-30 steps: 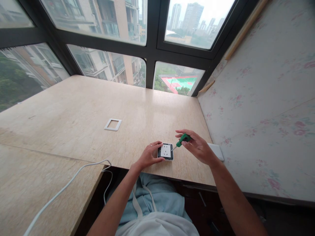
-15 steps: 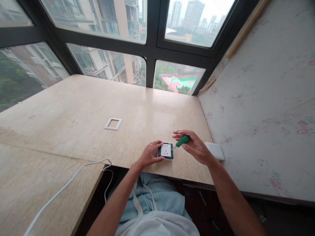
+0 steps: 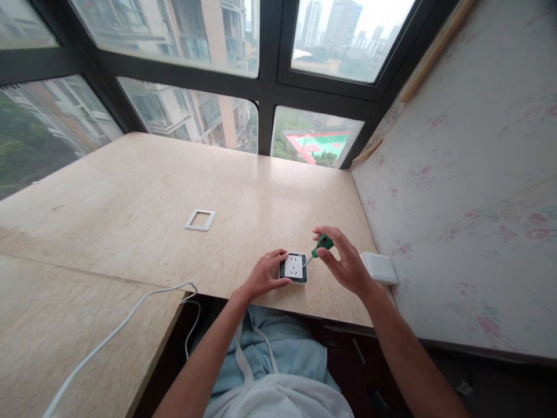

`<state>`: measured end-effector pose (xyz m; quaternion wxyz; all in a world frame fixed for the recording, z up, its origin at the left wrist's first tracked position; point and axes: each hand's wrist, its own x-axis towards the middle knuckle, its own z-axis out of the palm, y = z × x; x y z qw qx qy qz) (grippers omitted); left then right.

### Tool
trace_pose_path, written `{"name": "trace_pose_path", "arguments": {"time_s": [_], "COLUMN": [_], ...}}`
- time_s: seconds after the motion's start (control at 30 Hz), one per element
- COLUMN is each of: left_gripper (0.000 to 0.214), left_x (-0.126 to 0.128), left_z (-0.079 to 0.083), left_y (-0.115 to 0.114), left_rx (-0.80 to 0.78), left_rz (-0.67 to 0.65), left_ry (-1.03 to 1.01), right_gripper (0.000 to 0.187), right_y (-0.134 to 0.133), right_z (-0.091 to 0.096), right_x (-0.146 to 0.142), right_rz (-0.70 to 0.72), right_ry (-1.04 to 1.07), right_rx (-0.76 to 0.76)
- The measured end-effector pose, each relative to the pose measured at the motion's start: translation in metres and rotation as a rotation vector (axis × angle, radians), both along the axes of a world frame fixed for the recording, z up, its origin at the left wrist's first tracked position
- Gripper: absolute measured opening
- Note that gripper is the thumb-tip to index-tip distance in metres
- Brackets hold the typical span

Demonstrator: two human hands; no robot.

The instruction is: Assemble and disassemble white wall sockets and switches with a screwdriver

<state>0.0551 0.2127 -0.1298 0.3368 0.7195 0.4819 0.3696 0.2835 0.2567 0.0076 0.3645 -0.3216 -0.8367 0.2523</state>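
Note:
A wall socket (image 3: 293, 267) with a white face and dark frame lies near the front edge of the beige stone table (image 3: 143, 191). My left hand (image 3: 263, 273) grips its left side, thumb and fingers pinched on the edge. My right hand (image 3: 343, 260) holds a green-handled screwdriver (image 3: 321, 244) at the fingertips, and the metal tip rests on the socket's right edge.
A white cover frame (image 3: 199, 220) lies further back on the table. A white square box (image 3: 379, 267) sits to the right, against the flowered wall (image 3: 470, 174). A white cable (image 3: 113, 334) runs over the lower left tabletop and hangs into the gap at the edge. Windows lie beyond.
My right hand has turned on the screwdriver, so the handle stands more upright and its fingers have shifted. The socket and my left hand have stayed put.

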Motion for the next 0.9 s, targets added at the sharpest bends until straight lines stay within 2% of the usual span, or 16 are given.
{"name": "trace_pose_path", "arguments": {"time_s": [0.13,0.23,0.3,0.47,0.57,0.67,0.8,0.9], "left_gripper": [0.068,0.068,0.069,0.069,0.068,0.067,0.067,0.067], "left_x": [0.0,0.0,0.0,0.0,0.0,0.0,0.0,0.0], "left_z": [0.0,0.001,0.001,0.003,0.004,0.005,0.004,0.004], "left_y": [0.0,0.0,-0.001,-0.001,-0.001,-0.001,-0.001,0.0], "left_rx": [0.005,0.0,-0.005,-0.011,-0.015,-0.014,-0.008,-0.004], "left_rz": [0.005,0.006,0.005,0.009,0.013,0.015,0.015,0.018], "left_ry": [-0.011,-0.009,0.002,0.012,0.004,-0.01,-0.021,-0.018], "right_gripper": [0.04,0.037,0.032,0.022,0.026,0.031,0.039,0.039], "right_y": [-0.004,-0.005,-0.003,0.003,0.003,-0.001,-0.004,-0.004], "right_z": [0.013,0.017,0.017,0.011,0.007,0.009,0.017,0.019], "right_x": [0.005,0.009,0.009,0.005,0.002,0.004,0.009,0.012], "right_rz": [0.091,0.151,0.126,-0.086,-0.091,-0.056,0.082,0.167], "right_ry": [0.022,0.066,0.068,-0.076,-0.128,-0.102,-0.041,0.035], "right_rx": [-0.234,-0.31,-0.259,0.08,0.127,0.009,-0.223,-0.318]}}
